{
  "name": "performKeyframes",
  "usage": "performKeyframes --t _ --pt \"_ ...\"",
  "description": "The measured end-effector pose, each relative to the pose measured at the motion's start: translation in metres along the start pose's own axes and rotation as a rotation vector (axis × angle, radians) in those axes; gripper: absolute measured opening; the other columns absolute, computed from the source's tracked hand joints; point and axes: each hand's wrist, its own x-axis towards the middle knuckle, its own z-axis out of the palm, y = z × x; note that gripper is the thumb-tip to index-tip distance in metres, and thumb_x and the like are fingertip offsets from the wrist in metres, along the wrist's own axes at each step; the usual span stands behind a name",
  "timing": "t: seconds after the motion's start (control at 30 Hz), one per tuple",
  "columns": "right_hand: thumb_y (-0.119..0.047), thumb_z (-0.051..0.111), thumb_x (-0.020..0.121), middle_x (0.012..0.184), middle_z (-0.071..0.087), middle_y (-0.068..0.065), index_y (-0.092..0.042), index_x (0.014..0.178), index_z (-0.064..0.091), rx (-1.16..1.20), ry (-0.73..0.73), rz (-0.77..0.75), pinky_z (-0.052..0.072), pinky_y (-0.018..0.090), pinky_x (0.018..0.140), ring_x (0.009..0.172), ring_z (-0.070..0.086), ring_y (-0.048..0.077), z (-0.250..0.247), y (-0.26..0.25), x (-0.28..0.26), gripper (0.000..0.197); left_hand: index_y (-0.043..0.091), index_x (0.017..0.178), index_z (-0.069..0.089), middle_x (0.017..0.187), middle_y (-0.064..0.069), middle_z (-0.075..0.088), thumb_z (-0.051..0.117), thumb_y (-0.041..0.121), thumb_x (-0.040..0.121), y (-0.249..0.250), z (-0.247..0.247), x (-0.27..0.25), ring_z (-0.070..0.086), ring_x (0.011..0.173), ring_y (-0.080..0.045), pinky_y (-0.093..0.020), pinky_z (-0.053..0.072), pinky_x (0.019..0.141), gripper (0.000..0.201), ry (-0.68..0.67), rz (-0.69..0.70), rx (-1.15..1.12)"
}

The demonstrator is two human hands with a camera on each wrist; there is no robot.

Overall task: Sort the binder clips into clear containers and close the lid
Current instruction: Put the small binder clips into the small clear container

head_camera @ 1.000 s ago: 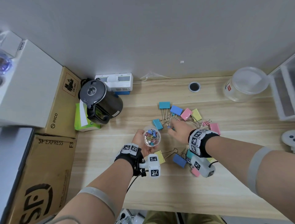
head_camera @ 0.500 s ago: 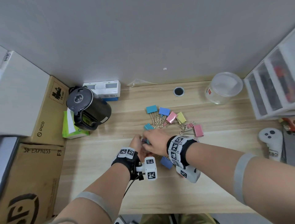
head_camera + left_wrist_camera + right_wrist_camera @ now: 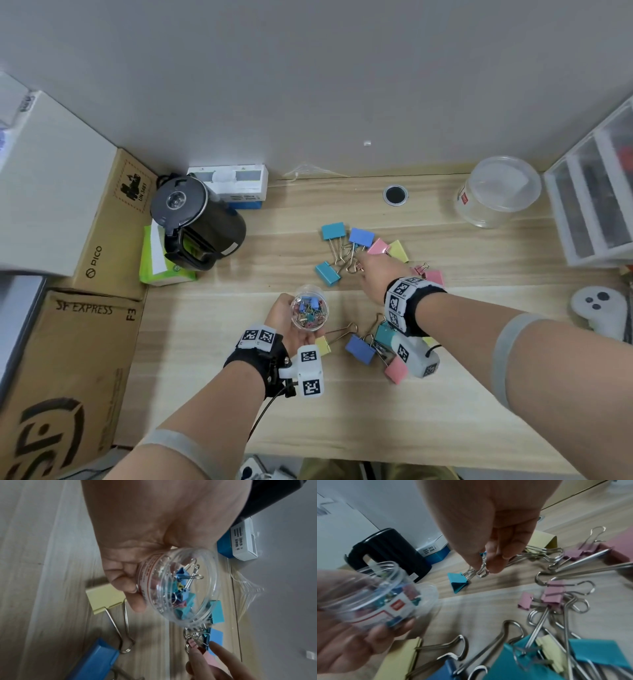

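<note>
My left hand (image 3: 289,325) grips a small clear jar (image 3: 309,312) of small coloured binder clips, open mouth up, just above the desk; the jar (image 3: 178,588) fills the left wrist view. My right hand (image 3: 371,274) reaches into the far pile of large binder clips (image 3: 361,237). There its thumb and fingers pinch the wire handles of a small pink clip (image 3: 193,644), next to a teal clip (image 3: 458,582). A second pile of large clips (image 3: 359,348) lies under my right wrist. A big clear lidded container (image 3: 500,192) stands at the back right.
A black kettle (image 3: 198,222) and a green tissue pack (image 3: 161,270) stand at the left, with cardboard boxes (image 3: 102,219) beyond the desk edge. White drawers (image 3: 592,212) and a white controller (image 3: 599,308) sit at the right. A cable hole (image 3: 395,195) is near the wall.
Half a second ago my right hand was over the jar beside my left hand. It has since moved away to the far clip pile and pinched a small clip.
</note>
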Motion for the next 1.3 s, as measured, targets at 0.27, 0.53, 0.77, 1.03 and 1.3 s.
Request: performKeyframes --t 0.27,0.53,0.77,1.03,1.3 --pt "-0.002 0.048 0.087 0.088 0.065 0.004 -0.017 0.102 0.061 -0.099 -0.019 0.026 0.051 0.031 0.064 0.075 0.06 0.025 0.016 -0.002 0.019 0.025 0.004 0.097 0.065 0.078 -0.013 0.065 0.037 0.033 0.087 0.003 -0.023 0.006 0.059 0.059 -0.028 -0.025 0.035 0.05 0.041 0.009 -0.013 -0.04" --pt "-0.034 0.067 0.088 0.073 0.067 -0.007 -0.022 0.086 0.068 0.385 -0.036 -0.131 0.056 0.029 0.065 0.066 0.066 0.012 -0.012 -0.024 0.006 0.012 0.005 0.09 0.067 0.074 -0.011 0.066 0.038 0.034 0.087 0.014 -0.007 0.008 0.06 0.06 -0.031 -0.028 0.031 0.052 0.041 0.035 -0.006 -0.041" --pt "-0.028 0.071 0.088 0.064 0.072 -0.001 -0.019 0.076 0.075 0.741 -0.409 -0.245 0.04 0.018 0.044 0.048 0.061 0.01 -0.033 -0.058 -0.002 0.015 0.001 0.096 0.065 0.073 -0.018 0.067 0.032 0.036 0.092 0.021 0.01 0.013 0.058 0.056 -0.029 -0.03 0.033 0.054 0.048 0.043 0.032 0.005" --pt "-0.016 0.058 0.085 0.085 0.071 -0.001 -0.024 0.086 0.067 0.613 0.155 0.078 0.059 0.038 0.076 0.077 0.067 0.021 -0.035 -0.022 0.042 0.011 0.002 0.097 0.067 0.077 -0.013 0.067 0.038 0.03 0.091 0.022 -0.006 0.018 0.058 0.065 -0.027 -0.025 0.05 0.048 0.041 0.002 -0.018 -0.089" --pt "-0.018 0.057 0.089 0.126 0.054 0.003 -0.023 0.122 0.062 -0.063 0.077 -0.124 0.043 0.04 0.095 0.118 0.043 0.027 -0.041 -0.002 0.079 0.033 0.006 0.107 0.065 0.079 -0.012 0.068 0.037 0.035 0.088 0.02 -0.023 0.023 0.061 0.058 -0.027 -0.021 0.044 0.044 0.045 -0.04 -0.052 -0.099"
